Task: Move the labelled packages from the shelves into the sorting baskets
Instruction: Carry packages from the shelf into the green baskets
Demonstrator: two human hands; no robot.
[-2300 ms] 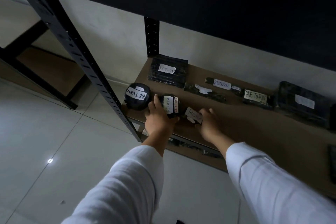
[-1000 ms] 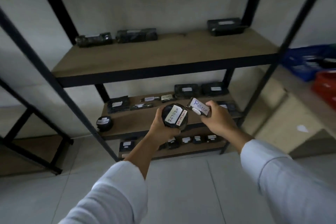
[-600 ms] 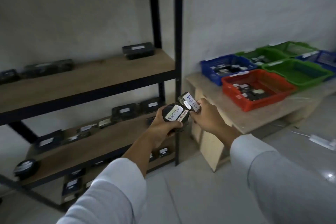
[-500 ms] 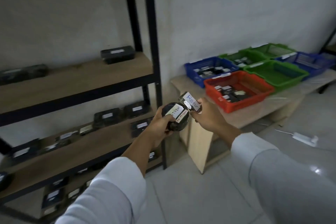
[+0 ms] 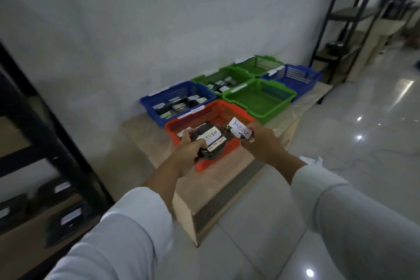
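My left hand [image 5: 189,151] grips a round black package [image 5: 212,143] with a white "RETURN" label and a small red-lettered sticker. My right hand [image 5: 259,143] holds a smaller black package [image 5: 238,129] labelled "Retur". Both packages hang over the red basket [image 5: 213,110], which sits at the front of a low wooden table [image 5: 147,141]. Inside the red basket, a few labelled packages show behind my hands, mostly hidden.
Behind the red basket stands a blue basket [image 5: 150,102] with several packages. Green baskets [image 5: 285,92] and another blue basket [image 5: 314,76] lie to the right. A black shelf post [image 5: 56,143] with dark packages stands at the left. More shelving [image 5: 338,29] rises at the far right.
I have turned right, away from the shelves, and come up to the basket table. Both hands, still holding their packages, are now over the red basket.
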